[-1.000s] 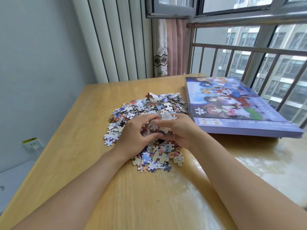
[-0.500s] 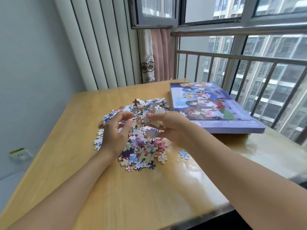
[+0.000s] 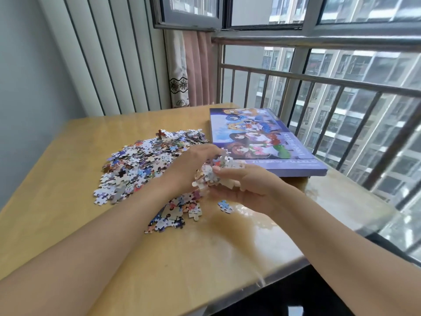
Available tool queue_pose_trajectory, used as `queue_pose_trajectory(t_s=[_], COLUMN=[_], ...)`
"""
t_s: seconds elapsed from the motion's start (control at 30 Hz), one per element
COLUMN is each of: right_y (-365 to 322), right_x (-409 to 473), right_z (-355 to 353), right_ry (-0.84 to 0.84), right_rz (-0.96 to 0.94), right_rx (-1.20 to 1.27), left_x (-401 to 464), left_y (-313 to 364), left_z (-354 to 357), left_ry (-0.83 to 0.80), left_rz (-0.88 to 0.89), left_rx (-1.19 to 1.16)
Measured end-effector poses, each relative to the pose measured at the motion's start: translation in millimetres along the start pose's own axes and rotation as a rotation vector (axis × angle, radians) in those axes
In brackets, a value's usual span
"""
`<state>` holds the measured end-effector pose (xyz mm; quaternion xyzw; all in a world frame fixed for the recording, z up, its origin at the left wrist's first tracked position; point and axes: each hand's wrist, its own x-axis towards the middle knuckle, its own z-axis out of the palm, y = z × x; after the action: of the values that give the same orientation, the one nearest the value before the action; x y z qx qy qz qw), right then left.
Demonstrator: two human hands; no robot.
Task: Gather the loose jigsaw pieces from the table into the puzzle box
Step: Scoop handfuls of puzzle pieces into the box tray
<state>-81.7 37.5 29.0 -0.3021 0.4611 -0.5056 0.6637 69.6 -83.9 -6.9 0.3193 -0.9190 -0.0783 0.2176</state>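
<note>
handful: (image 3: 216, 172) lifted clear of the table now; a second ago my hands were down in the pile squeezing it together; so the scoop is done, the carry is next
left hand: (image 3: 191, 167) fingers curled over the near-left side of the handful, clamped on pieces
right hand: (image 3: 248, 185) cupped under and round the handful, thumb on top; holding pieces
pile: (image 3: 150, 156) most pieces on the table, just left of the box; a smaller clump sits nearer me than the main heap
stray piece: (image 3: 224, 205) one blue piece alone, below my right hand, between pile and table edge; it showed up as I pulled the handful off
box: (image 3: 257, 137) at the far right of the table by the railing; lid looks shut, picture side up; handful hovers just beside its near-left corner
task read: barely started; nearly everything left in the pile
next: lid probably has to come off before I can drop anything in; both hands full, so that's awkward
risk: loose pieces slipping out the sides of the grip
</note>
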Motion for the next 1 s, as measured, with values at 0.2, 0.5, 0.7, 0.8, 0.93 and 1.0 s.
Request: queue_pose_trajectory(t_s=[0.2, 0.5, 0.7, 0.8, 0.93, 1.0], right_y=[6, -30, -49, -59, -69, -71], right_x=[-10, 3, 5, 9, 27, 41], right_z=[-20, -43, -46, -44, -39, -36], right_ry=[0.012, 0.233, 0.369, 0.404, 0.469, 0.503], right_rz=[0.030, 0.056, 0.018, -0.030, -0.075, -0.111], right_rx=[-0.022, 0.273, 0.319, 0.317, 0.304, 0.358], left_x=[26, 40, 46, 47, 49, 50], left_y=[14, 34, 40, 43, 46, 46], left_z=[2, -20, -28, -31, -34, -35], left_ry=[0.179, 0.391, 0.380, 0.366, 0.372, 0.372], left_rz=[-0.084, -0.152, -0.147, -0.136, -0.120, -0.122], left_rx=[-0.079, -0.375, -0.379, -0.360, -0.368, -0.366])
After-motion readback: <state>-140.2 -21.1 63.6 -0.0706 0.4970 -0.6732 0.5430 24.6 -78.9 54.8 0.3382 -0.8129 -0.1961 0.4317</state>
